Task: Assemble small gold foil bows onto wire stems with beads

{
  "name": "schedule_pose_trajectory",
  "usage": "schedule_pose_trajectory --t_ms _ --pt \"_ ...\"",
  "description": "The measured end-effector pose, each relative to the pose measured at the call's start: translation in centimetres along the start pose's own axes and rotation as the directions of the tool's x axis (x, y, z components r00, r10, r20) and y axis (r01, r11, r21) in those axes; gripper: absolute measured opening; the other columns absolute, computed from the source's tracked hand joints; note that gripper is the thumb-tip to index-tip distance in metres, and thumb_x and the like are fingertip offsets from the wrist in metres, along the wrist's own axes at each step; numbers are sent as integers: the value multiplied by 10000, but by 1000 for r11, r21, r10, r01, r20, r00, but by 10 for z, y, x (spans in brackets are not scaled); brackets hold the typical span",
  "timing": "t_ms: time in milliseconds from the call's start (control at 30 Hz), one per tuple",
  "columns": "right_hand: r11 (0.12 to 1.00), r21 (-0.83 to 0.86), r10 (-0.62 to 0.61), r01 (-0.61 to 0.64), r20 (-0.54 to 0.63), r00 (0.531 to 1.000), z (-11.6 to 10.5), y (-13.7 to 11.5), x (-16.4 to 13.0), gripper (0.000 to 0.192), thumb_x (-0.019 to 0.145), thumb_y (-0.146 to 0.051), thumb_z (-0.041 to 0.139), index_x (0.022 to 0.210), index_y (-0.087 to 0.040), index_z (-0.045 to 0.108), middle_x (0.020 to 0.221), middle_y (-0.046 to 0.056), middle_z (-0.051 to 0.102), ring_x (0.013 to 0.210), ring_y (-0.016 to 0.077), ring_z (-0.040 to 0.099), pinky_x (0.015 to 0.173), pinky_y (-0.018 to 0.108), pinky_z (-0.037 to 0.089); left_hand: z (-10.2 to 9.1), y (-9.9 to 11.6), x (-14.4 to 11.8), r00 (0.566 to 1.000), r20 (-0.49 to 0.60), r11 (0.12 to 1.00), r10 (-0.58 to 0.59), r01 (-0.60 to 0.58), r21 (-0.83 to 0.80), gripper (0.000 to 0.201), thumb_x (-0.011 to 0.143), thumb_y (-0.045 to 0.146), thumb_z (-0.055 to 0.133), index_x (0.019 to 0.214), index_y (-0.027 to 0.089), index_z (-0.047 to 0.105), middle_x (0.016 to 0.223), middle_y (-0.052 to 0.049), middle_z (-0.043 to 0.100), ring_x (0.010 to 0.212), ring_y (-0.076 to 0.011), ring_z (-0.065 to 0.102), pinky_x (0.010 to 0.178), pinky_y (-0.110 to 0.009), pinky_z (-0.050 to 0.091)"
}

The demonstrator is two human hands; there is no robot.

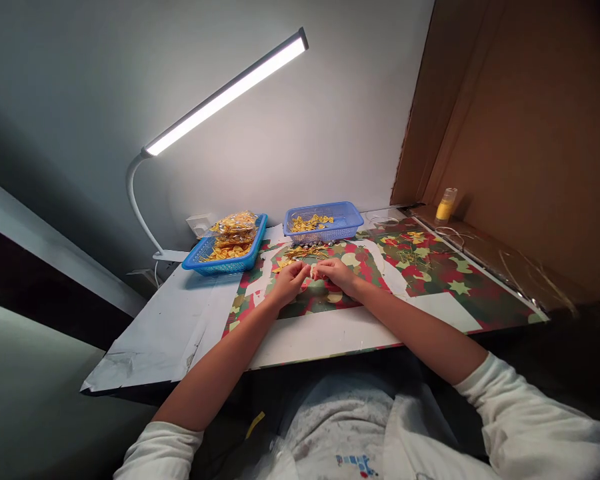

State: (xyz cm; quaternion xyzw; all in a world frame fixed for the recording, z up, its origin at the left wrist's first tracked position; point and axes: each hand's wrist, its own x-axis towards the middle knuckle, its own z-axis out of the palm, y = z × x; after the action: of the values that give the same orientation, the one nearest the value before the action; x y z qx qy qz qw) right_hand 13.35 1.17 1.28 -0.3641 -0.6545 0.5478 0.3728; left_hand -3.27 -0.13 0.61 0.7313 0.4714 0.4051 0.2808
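Yellow bow piece [312, 269], tiny and partly hidden, sits pinched between left hand [291, 280] and right hand [336, 273] fingertips.

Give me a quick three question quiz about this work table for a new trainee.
1. True or false: both hands meet over the patterned mat.
2. Which basket sits nearer the lamp: A, the left basket, or B, the right basket?
3. What stands by the cardboard wall on the right?

Key:
1. True.
2. A.
3. A small yellow bottle.
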Motion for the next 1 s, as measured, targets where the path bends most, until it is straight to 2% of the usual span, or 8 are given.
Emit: schedule_pose_trajectory --t_ms 167,400,500,567,633,733,867,1000 --pt "998 -6 63 -63 -13 998 -1 -6 -4 211 613 -357 505 505 -175 497 533 -41 398 521 87 295 489 252 197 -2 -3 2 999 -38 998 -18 21 58 357 831 460 479 603 186 458 529 39 401 531 -109 373 519 -235 304" --pt "998 -57 -22 22 -10 1000 -6 -3 -1 195 640 -311 493 508 -171 524 555 -21 475 550 100 371 533 253 287 -7 -4 5 999 -42 998 -21 23 55 355 805 471 500 600 181 488 530 38 407 523 -106 354 524 -239 271" --pt "973 -175 -157 148 -39 987 -13 -3 -1 170 658 -255 501 510 -176 531 615 5 551 621 131 466 589 263 357 -11 -7 7 995 -94 998 -34 40 58 352 793 463 514 583 182 487 531 30 433 532 -114 378 540 -242 287" --pt "914 -315 -300 256 -99 949 -18 -4 -2 143 661 -209 522 522 -180 543 650 16 582 675 151 502 650 282 390 -13 -9 7 992 -117 998 -39 45 43 355 794 466 512 582 182 487 543 22 457 551 -121 404 557 -244 308" --pt "861 -418 -382 291 -153 911 -22 -5 -3 120 676 -181 534 567 -181 584 689 24 608 716 161 520 698 296 403 -13 -9 7 993 -114 999 -41 44 19 360 799 474 508 589 181 493 549 22 461 558 -122 411 562 -242 319" --pt "870 -437 -327 228 -165 931 -22 -3 -1 123 717 -182 541 666 -179 652 751 31 639 725 157 530 680 286 406 -10 -6 5 995 -88 999 -45 44 -17 364 812 480 506 607 179 505 525 36 417 524 -110 372 536 -236 306" --pt "912 -372 -218 176 -73 973 -13 6 3 147 770 -226 557 777 -166 691 802 34 647 697 139 537 630 262 401 -6 -5 3 998 -55 998 -25 21 -55 385 816 504 500 609 179 505 513 48 373 505 -102 345 522 -234 296" --pt "911 -344 -239 228 11 971 -4 13 6 156 794 -259 575 786 -153 689 784 35 641 679 131 525 642 263 409 -4 -6 3 999 -47 998 -18 15 -56 389 816 508 497 613 177 505 531 46 396 519 -102 364 531 -233 311"
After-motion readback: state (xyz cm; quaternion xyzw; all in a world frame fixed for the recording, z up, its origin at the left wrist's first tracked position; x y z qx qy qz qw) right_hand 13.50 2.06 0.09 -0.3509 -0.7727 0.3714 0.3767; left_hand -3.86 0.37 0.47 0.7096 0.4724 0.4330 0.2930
